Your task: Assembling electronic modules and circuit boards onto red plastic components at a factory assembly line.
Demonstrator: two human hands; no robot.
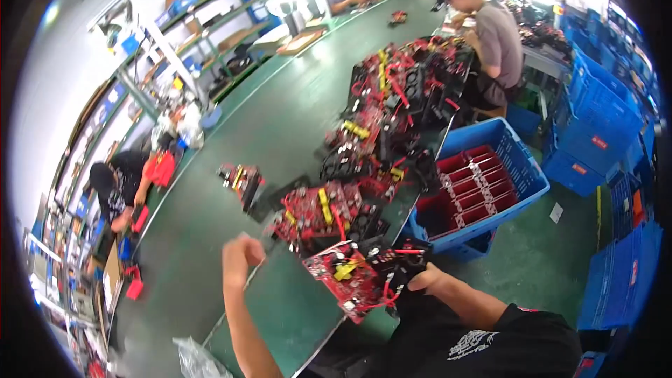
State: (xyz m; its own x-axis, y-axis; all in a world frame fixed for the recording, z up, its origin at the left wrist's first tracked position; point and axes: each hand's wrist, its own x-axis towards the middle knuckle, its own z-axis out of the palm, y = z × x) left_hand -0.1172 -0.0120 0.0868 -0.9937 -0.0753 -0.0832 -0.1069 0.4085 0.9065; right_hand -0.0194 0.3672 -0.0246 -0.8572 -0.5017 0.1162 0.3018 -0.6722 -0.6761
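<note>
My right hand (pixel 428 278) grips the black end of a red circuit board (pixel 355 285). The board is tilted at the table's near edge, with red wires, black parts and a yellow component on it. Apart from it, over the green table, my left hand (pixel 241 255) is smeared by motion, so its fingers cannot be made out. A heap of similar red boards (pixel 318 210) with black parts lies just beyond both hands. One separate board (pixel 242 183) sits to the left of the heap.
A blue crate (pixel 521 180) with red boards in rows stands right of the table. The long green table (pixel 189 273) runs away from me, with more piled boards (pixel 413 91). Co-workers sit along both sides. Blue crates (pixel 595 119) are stacked at right; a plastic bag (pixel 199 358) lies at lower left.
</note>
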